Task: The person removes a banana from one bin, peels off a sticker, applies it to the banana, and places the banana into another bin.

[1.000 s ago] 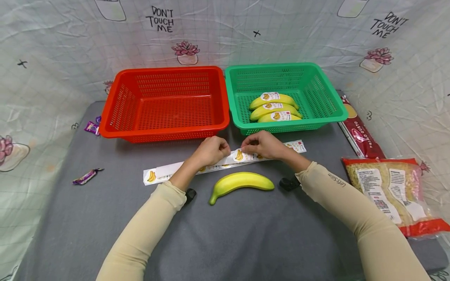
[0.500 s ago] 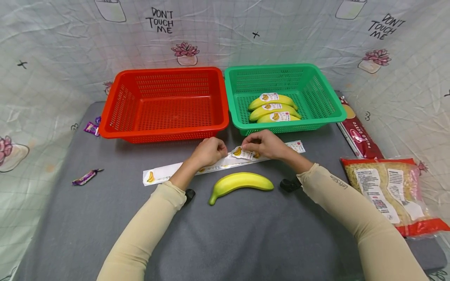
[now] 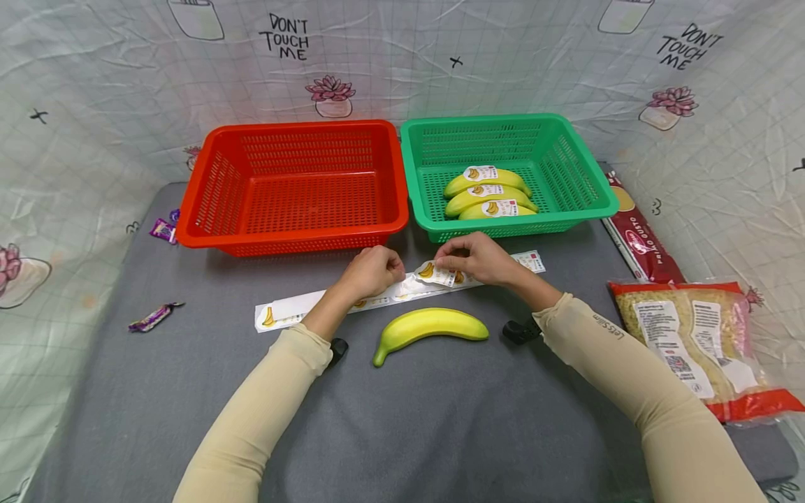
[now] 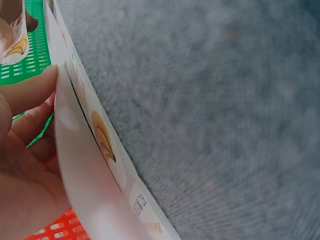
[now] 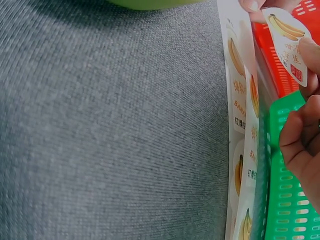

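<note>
From the head camera, my left hand (image 3: 372, 272) curls its fingers down on the long white paper strip of banana stickers (image 3: 295, 308), pinning it to the grey felt table mat (image 3: 402, 419) so the backing stays put. My right hand (image 3: 473, 257), just right of the left one along the strip, pinches one white banana-printed sticker (image 3: 434, 273) between thumb and fingertips, its edge lifted off the strip. Just nearer me than the strip lies a bare yellow banana (image 3: 430, 327), unlabelled. Beyond the strip stand an empty red plastic basket (image 3: 207, 209) and, right of it, a green plastic basket (image 3: 597, 188) holding three labelled yellow bananas (image 3: 487, 194).

On the left wrist camera, my fingers (image 4: 27, 92) press together against the strip's (image 4: 80, 165) blank backing, bowing it up off the mat (image 4: 215, 100).

On the right wrist camera, my fingertips (image 5: 310, 55) are clamped on the peeled sticker (image 5: 287, 40), held clear above the strip (image 5: 240, 90) so the glue touches nothing; the green basket's rim (image 5: 285, 200) sits just beside the strip.
</note>
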